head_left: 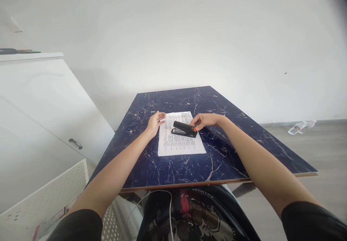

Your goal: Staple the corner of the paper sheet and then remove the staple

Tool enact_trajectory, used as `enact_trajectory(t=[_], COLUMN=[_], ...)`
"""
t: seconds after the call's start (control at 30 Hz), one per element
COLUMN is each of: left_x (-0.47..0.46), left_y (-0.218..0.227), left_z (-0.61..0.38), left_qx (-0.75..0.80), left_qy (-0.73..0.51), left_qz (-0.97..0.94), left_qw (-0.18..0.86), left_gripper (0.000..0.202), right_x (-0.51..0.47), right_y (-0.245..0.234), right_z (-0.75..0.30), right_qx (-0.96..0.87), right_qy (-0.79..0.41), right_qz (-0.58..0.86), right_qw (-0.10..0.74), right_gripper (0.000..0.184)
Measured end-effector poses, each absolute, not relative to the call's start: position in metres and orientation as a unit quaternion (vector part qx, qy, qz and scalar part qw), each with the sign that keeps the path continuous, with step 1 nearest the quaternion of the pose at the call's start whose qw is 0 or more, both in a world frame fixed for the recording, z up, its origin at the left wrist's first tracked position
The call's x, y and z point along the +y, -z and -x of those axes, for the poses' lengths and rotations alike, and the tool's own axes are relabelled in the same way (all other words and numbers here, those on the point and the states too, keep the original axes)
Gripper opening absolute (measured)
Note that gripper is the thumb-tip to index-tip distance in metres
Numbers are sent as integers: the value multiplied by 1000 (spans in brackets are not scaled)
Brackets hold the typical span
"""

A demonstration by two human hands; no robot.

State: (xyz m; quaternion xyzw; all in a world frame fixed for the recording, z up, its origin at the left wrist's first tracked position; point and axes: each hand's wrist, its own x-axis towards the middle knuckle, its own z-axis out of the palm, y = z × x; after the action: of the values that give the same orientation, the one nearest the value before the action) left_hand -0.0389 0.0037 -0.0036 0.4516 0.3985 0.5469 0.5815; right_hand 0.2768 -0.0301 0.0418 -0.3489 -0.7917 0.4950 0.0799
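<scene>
A black stapler (184,129) with an orange part at its back end sits over the printed sheet of paper (181,150), its jaw end pointing left. My right hand (202,120) grips the stapler's back end between thumb and fingers. Whether the stapler rests on the sheet or hovers just above it, I cannot tell. At the paper's upper left edge is my left hand (155,123), its fingers apart and reaching onto the margin. A small greyish piece (153,112) lies on the table just beyond that hand, too small to name.
The paper lies on a dark blue marble-patterned table (173,172) against a white wall. A white cabinet (48,100) stands at the left, with a white perforated basket (73,179) below. A white cable (170,208) hangs over my lap. Clear plastic (299,127) lies on the floor at right.
</scene>
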Motion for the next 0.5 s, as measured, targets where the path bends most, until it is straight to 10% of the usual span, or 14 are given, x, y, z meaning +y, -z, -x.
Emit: enact_trajectory(t=[0.5], left_x=[1], left_y=[-2], left_z=[41], left_qx=[380], left_qy=[-535], left_qz=[-451], left_qw=[605], left_gripper=[40], right_x=[-42], right_y=[-42], right_z=[-235], right_qx=[-890], right_qy=[-278], right_qz=[330], right_qw=[146], right_gripper=[43])
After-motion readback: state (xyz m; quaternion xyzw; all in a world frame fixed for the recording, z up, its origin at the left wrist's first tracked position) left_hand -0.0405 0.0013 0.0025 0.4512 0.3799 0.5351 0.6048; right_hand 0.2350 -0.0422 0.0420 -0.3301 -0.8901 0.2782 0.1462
